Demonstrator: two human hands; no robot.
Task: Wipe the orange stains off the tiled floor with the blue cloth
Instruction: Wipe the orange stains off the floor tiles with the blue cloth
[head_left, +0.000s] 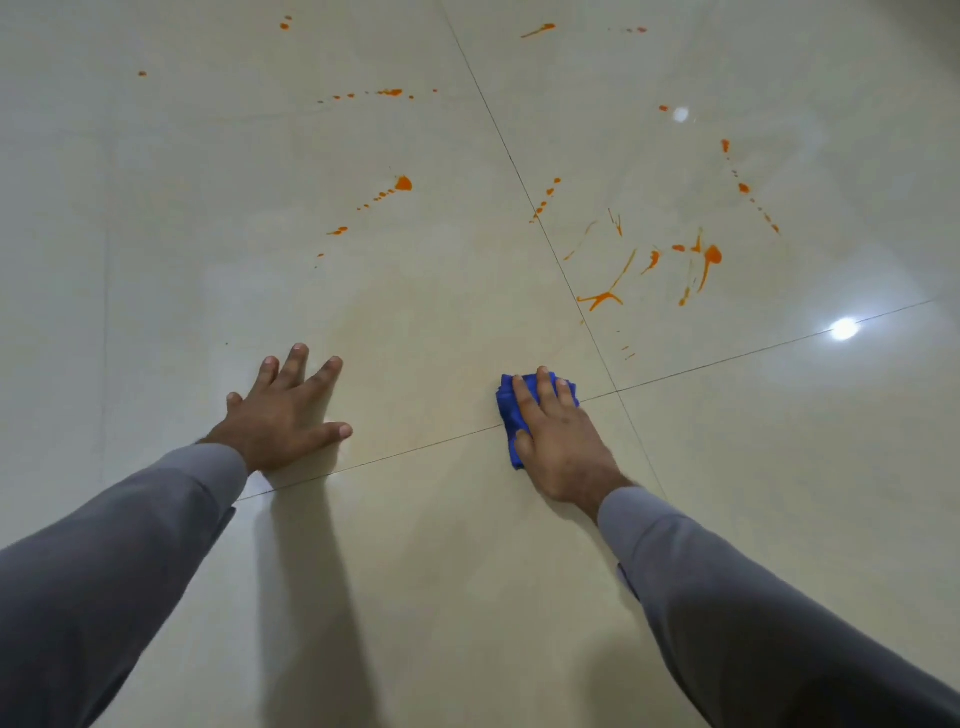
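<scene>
My right hand presses a folded blue cloth flat on the glossy cream tiled floor, straight fingers on top, right where two grout lines cross. My left hand rests flat on the floor to the left, fingers spread, holding nothing. Orange stains lie farther ahead: a smeared cluster up and right of the cloth, a drop with a dotted trail in the middle, and smaller splashes near the top.
Grout lines split the floor into large tiles. Bright light reflections glare on the right tile. Grey sleeves cover both forearms at the bottom of the view.
</scene>
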